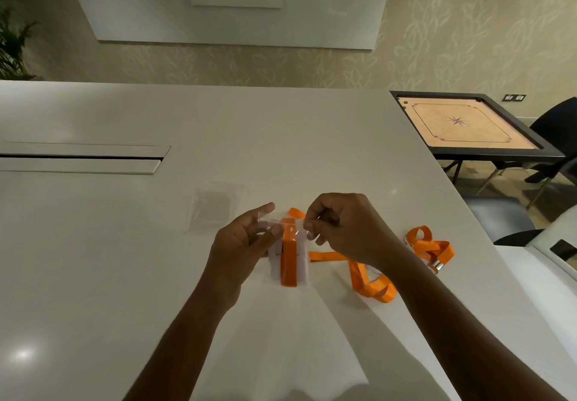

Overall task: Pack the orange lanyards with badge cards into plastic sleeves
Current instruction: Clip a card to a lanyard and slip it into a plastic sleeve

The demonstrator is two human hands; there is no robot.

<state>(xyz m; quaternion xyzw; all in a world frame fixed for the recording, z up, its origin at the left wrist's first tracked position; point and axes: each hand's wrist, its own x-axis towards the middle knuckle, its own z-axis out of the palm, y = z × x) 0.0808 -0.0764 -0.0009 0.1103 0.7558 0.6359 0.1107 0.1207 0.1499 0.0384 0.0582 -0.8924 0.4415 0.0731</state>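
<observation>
Glossy white table (pixel 125 244), smooth and reflective; carrom board (pixel 465 126) far beyond the right hand. Left hand (pixel 240 244) and right hand (pixel 346 229) both pinch the top edge of a clear plastic sleeve (pixel 288 255), fingers closed on the thin film. Inside it: folded flat orange lanyard (pixel 288 260) against a white badge card (pixel 274 263). Loose orange lanyards (pixel 374 279) lie tangled just right of the right hand. Empty clear sleeves (pixel 214 207) lie flat beyond the left hand.

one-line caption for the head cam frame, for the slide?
Both hands pinch the mouth of a plastic sleeve holding a folded orange lanyard; loose lanyards wait alongside.
</observation>
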